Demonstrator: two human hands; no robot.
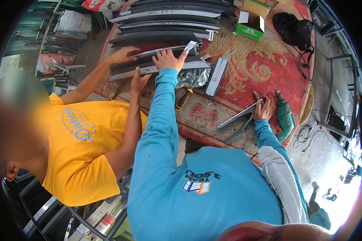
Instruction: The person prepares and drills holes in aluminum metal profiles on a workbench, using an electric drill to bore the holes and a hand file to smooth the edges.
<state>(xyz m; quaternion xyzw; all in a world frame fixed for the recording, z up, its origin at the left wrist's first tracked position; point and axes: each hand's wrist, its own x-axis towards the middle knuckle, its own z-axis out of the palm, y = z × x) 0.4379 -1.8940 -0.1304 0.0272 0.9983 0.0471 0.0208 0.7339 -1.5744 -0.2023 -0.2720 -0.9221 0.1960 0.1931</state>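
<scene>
My left hand (pixel 169 59) lies with fingers spread on a dark metal profile (pixel 145 52) that carries a pale label strip. Below that hand is another labelled profile (pixel 126 74), with a shiny plastic-wrapped bundle (pixel 193 77) at its right end. On the right, my right hand (pixel 264 107) is closed around the head of a long-handled hand riveter (pixel 238 117), whose two arms spread apart toward the left. A green power drill (pixel 284 114) lies just right of that hand. A yellow-and-black screwdriver (pixel 184 100) rests near the table's front edge.
A co-worker in a yellow shirt (pixel 96 136) has both hands at the profiles' left ends. Several dark profiles (pixel 169 24) line the back of the patterned red tabletop cloth (pixel 265 66). A short "BRIGHTER" piece (pixel 217 77), green box (pixel 249 30) and black bag (pixel 293 30) lie there.
</scene>
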